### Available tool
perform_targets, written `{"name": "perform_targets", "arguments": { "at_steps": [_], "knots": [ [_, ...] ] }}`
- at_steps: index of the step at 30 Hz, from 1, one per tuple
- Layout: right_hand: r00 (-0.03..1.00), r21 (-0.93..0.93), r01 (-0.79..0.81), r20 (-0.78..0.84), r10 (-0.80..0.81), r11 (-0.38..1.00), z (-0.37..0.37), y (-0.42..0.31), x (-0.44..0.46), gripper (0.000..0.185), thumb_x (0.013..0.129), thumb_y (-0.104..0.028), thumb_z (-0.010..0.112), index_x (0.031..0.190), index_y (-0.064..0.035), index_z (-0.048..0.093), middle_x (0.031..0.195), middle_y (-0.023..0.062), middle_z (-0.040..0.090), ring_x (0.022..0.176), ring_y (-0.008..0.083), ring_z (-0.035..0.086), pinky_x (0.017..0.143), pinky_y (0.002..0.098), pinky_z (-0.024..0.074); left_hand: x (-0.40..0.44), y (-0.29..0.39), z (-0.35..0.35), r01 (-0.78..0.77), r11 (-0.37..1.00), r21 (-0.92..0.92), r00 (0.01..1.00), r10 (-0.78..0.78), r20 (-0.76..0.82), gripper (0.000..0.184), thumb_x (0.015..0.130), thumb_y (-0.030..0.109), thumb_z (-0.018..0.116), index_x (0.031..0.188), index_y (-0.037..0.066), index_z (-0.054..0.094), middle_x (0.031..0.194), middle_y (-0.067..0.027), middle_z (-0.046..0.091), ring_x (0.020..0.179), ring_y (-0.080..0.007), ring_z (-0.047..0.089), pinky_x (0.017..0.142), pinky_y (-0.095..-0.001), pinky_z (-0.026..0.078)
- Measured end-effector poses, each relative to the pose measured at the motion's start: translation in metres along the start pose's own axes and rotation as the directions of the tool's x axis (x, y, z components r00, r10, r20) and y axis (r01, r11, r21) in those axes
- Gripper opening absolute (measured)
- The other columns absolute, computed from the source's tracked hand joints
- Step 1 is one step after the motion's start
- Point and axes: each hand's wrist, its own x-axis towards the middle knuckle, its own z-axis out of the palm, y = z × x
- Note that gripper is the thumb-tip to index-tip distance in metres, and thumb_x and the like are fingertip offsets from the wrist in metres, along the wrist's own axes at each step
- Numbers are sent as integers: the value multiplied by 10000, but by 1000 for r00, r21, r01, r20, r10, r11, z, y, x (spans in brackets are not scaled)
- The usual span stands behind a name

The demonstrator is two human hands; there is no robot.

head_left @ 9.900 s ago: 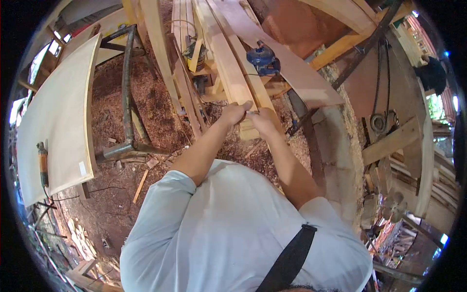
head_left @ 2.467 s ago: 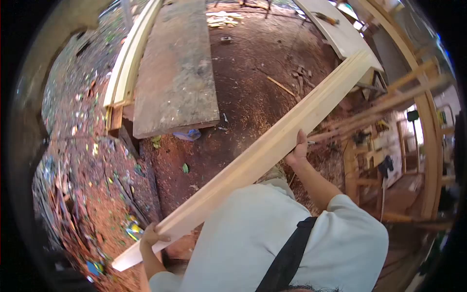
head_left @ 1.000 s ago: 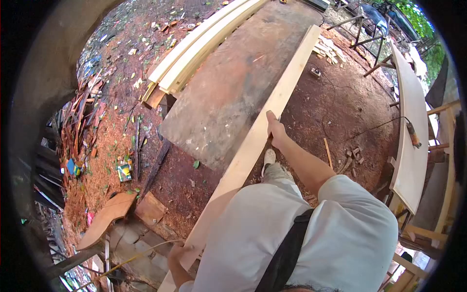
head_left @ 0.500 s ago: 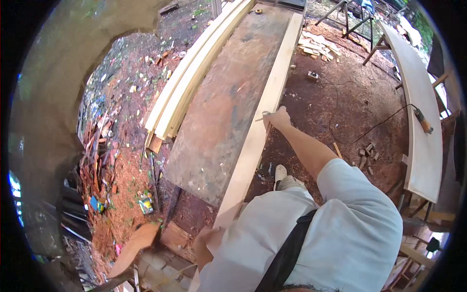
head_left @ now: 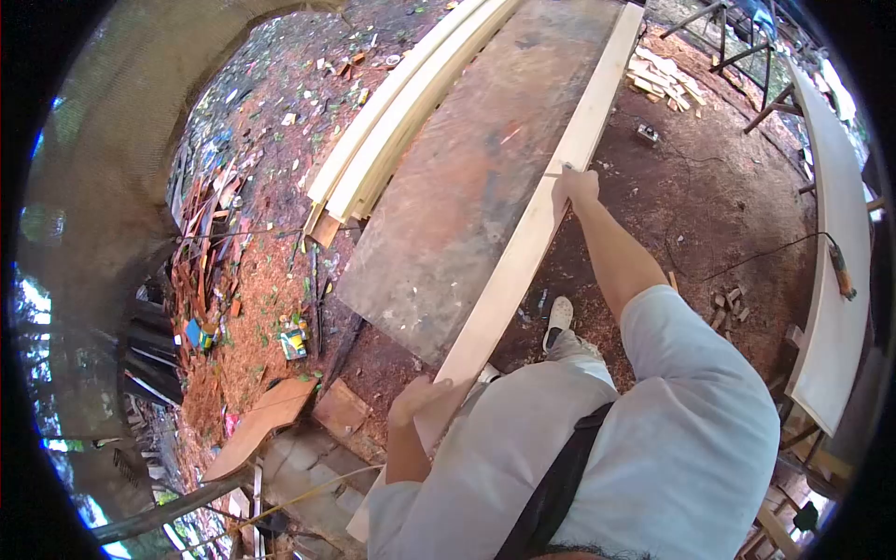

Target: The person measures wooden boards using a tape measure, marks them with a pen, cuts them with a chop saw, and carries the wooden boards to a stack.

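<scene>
A long pale wooden board (head_left: 523, 252) lies along the right edge of a worn, stained tabletop (head_left: 439, 252) and runs back toward my body. My left hand (head_left: 417, 399) is closed around the near part of this board, at its left edge. Farther up, my right hand (head_left: 581, 187) rests at the board's right edge with its fingers closed. A thin, pencil-like thing (head_left: 554, 175) sticks out leftward from the right fingers over the board's face; its exact kind is too small to make out.
Several long planks (head_left: 401, 121) are stacked left of the tabletop. Offcuts (head_left: 665, 78) lie piled on the ground at back right. A corded power tool (head_left: 842, 271) rests on a pale panel (head_left: 826, 317) at right. Wood scraps (head_left: 210, 252) litter the left ground.
The view has shifted, so the scene sits farther right and higher at the back. My left hand now shows clearly on the board. The right hand stays at the board's right edge.
</scene>
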Motion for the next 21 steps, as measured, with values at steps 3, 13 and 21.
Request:
{"name": "perform_targets", "arguments": {
  "at_steps": [3, 13, 21],
  "knots": [
    [998, 150, -65, 2, 65, 987, 0, -5, 8, 670, 802, -398, 762, 1208, 86, 539, 1203, 292, 637, 1152, 413, 623, 962, 434, 510, -4, 13, 1, 56, 997, 47, 998, -55, -17, 891, 802, 636, 653, 1263, -122, 573, 1238, -282, 629, 1173, -376, 604, 979, -418, 466],
    [995, 62, -26, 94, 20, 998, -10, -15, 3, 641, 888, -390, 680, 1269, 71, 449, 1269, 317, 584, 1178, 419, 600, 969, 453, 504, 23, 8, -3, -31, 981, -190, 999, 32, 0, 801, 692, 474, 832, 1197, -112, 626, 1292, -310, 578, 1166, -362, 591, 961, -427, 479],
    [848, 49, 93, 519, -105, 994, -102, 246, 59, 483, 889, -431, 656, 915, 47, 718, 754, 163, 681, 729, 264, 650, 671, 392, 496, 23, 191, 52, -436, 806, 401, 600, 592, -538, 668, 585, 382, 875, 1021, -85, 681, 1153, -263, 615, 1044, -407, 608, 905, -454, 506]
  ]
}}
